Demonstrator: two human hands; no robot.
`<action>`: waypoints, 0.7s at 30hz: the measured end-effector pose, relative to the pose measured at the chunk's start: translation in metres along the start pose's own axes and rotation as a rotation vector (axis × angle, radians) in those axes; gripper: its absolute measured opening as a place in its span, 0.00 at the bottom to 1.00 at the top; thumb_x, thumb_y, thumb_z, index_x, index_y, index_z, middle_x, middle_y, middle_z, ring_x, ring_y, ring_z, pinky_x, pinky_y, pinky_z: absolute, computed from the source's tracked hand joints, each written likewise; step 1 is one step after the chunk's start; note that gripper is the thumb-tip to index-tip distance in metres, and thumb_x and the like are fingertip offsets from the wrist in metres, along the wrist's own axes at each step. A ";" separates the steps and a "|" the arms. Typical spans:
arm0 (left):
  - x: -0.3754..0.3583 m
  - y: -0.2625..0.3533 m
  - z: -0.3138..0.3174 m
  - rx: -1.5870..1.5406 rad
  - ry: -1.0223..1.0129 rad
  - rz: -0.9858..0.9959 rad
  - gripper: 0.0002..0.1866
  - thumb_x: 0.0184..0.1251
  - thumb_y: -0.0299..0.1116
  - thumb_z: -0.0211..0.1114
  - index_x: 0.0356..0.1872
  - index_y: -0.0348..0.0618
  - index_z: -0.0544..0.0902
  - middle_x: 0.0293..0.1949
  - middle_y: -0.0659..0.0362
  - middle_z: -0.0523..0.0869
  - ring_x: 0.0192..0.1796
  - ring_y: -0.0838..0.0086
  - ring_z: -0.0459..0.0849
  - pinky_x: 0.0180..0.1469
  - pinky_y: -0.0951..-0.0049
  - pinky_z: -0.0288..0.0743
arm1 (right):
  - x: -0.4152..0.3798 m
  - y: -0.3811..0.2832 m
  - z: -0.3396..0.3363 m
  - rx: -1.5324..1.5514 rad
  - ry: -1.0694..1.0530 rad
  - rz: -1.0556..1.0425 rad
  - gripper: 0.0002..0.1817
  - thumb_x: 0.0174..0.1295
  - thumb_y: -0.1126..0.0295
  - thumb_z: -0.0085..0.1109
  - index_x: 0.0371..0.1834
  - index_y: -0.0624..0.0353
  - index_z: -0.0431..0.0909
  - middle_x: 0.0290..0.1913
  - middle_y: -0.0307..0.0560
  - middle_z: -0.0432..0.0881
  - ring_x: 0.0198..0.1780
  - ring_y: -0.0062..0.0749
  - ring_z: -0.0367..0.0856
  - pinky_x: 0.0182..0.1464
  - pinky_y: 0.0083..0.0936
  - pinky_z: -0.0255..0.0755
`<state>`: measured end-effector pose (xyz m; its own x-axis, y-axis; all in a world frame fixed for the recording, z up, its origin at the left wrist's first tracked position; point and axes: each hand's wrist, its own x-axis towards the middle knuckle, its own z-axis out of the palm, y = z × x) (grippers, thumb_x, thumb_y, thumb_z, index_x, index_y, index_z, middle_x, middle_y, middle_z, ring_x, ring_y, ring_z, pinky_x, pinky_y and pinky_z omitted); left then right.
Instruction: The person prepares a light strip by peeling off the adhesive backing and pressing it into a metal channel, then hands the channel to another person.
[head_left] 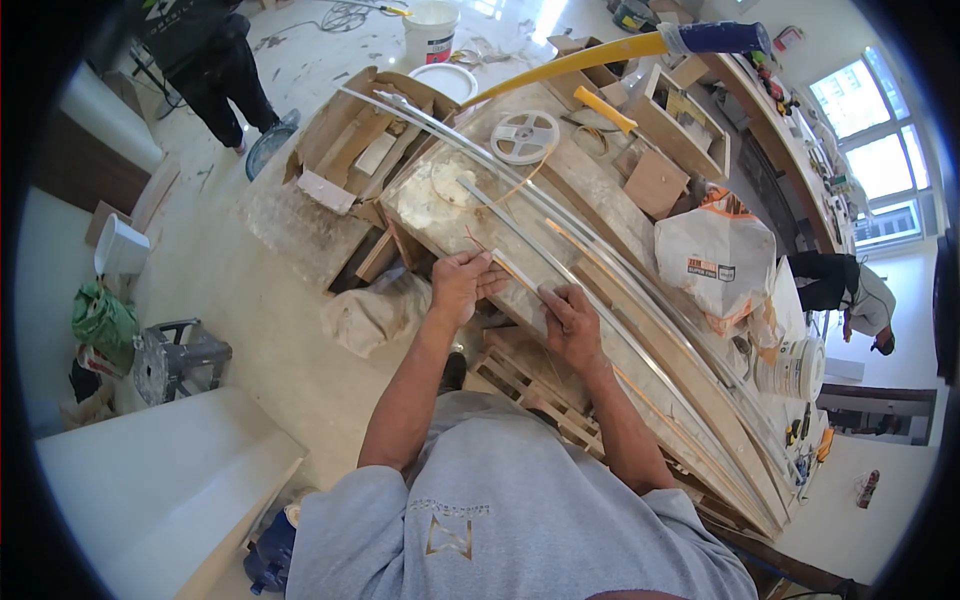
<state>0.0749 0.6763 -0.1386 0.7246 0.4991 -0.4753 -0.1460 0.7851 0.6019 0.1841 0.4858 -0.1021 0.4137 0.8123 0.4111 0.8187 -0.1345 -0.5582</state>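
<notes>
My left hand [462, 286] pinches one end of a thin, yellowish LED strip [516, 275], where fine reddish wires [476, 241] stick out past the fingers. A short way along, my right hand [572, 325] grips the same strip between thumb and fingers. The strip runs on beyond that hand toward the lower right. Just past both hands, long pale metal channels [570, 272] lie lengthwise on a dusty workbench [425, 200]. A white reel [525, 137] rests farther back, with a loop of thin strip hanging off it.
A cardboard box [350, 135] of scraps stands at the bench's left end. Beside the channels sit a white sack [715, 255] and a wooden drawer [685, 120]. A pallet [530, 385] lies below my hands. One person [215, 70] stands upper left, another [860, 295] at right.
</notes>
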 end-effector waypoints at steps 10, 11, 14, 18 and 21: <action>0.001 -0.008 -0.002 0.003 -0.002 0.055 0.09 0.72 0.26 0.64 0.47 0.29 0.83 0.41 0.50 0.89 0.40 0.64 0.91 0.44 0.67 0.88 | 0.003 -0.002 -0.005 0.009 -0.030 0.016 0.23 0.55 0.87 0.62 0.54 0.55 0.85 0.38 0.50 0.81 0.36 0.40 0.83 0.38 0.31 0.77; 0.001 -0.008 -0.002 0.003 -0.001 0.055 0.09 0.72 0.26 0.64 0.47 0.29 0.83 0.41 0.50 0.89 0.40 0.64 0.91 0.44 0.67 0.88 | 0.004 -0.002 -0.005 0.000 -0.044 0.024 0.22 0.55 0.87 0.62 0.53 0.55 0.85 0.38 0.50 0.81 0.36 0.40 0.83 0.38 0.31 0.77; 0.000 -0.010 -0.001 -0.004 0.008 0.062 0.11 0.70 0.23 0.65 0.49 0.27 0.82 0.42 0.50 0.89 0.41 0.64 0.91 0.44 0.67 0.88 | 0.006 -0.003 -0.006 -0.011 -0.060 0.012 0.22 0.55 0.87 0.62 0.52 0.55 0.85 0.38 0.49 0.81 0.36 0.40 0.83 0.38 0.31 0.77; 0.002 -0.011 0.000 -0.002 0.033 0.057 0.13 0.69 0.23 0.66 0.51 0.25 0.81 0.43 0.49 0.89 0.41 0.64 0.91 0.45 0.67 0.88 | 0.006 0.001 -0.003 -0.006 -0.062 0.007 0.22 0.55 0.87 0.62 0.52 0.56 0.85 0.38 0.50 0.81 0.36 0.41 0.83 0.38 0.32 0.77; 0.003 -0.012 0.001 0.010 0.043 0.059 0.14 0.69 0.23 0.66 0.52 0.24 0.81 0.43 0.49 0.89 0.42 0.63 0.91 0.46 0.67 0.88 | 0.005 0.001 -0.003 -0.018 -0.052 0.010 0.22 0.55 0.87 0.62 0.53 0.56 0.85 0.39 0.50 0.80 0.36 0.41 0.83 0.38 0.32 0.77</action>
<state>0.0793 0.6683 -0.1467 0.6853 0.5596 -0.4661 -0.1807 0.7506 0.6355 0.1880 0.4881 -0.0986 0.4008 0.8393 0.3674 0.8219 -0.1522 -0.5489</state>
